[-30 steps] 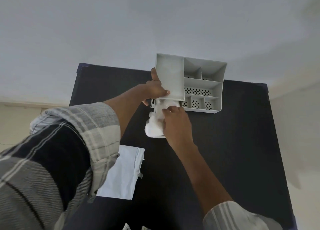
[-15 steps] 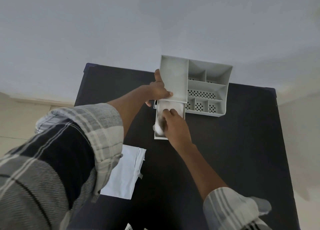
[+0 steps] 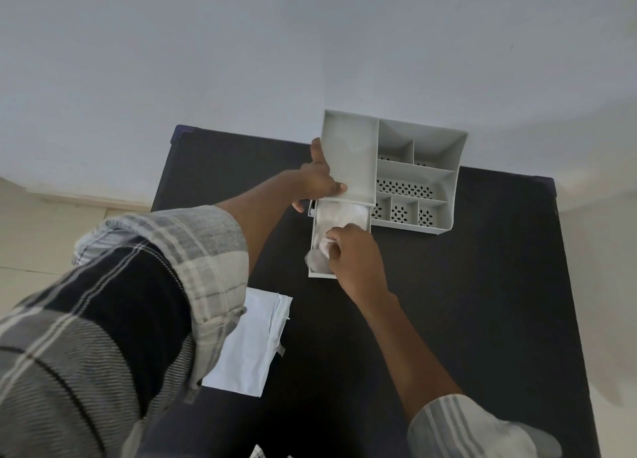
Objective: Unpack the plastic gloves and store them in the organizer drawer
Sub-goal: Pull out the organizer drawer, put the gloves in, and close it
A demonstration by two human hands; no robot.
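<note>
A grey plastic organizer (image 3: 444, 168) with several compartments stands at the far edge of the dark table. Its drawer (image 3: 322, 275) is pulled out toward me at the lower left. Thin translucent plastic gloves (image 3: 339, 214) lie bunched inside the drawer. My left hand (image 3: 319, 181) grips the organizer's left side, thumb along its wall. My right hand (image 3: 351, 250) presses down on the gloves at the drawer's near end, fingers curled around a wad of them. The near part of the drawer is hidden under that hand.
A flat white plastic package (image 3: 251, 344) lies on the dark table (image 3: 482, 302) near my left sleeve. The table stands against a pale wall (image 3: 310, 43), and light floor shows on both sides.
The bunch of gloves, bulging outside the drawer a second ago, now lies pushed down inside it. My right hand has shifted toward the drawer's near end. My left hand kept its hold.
</note>
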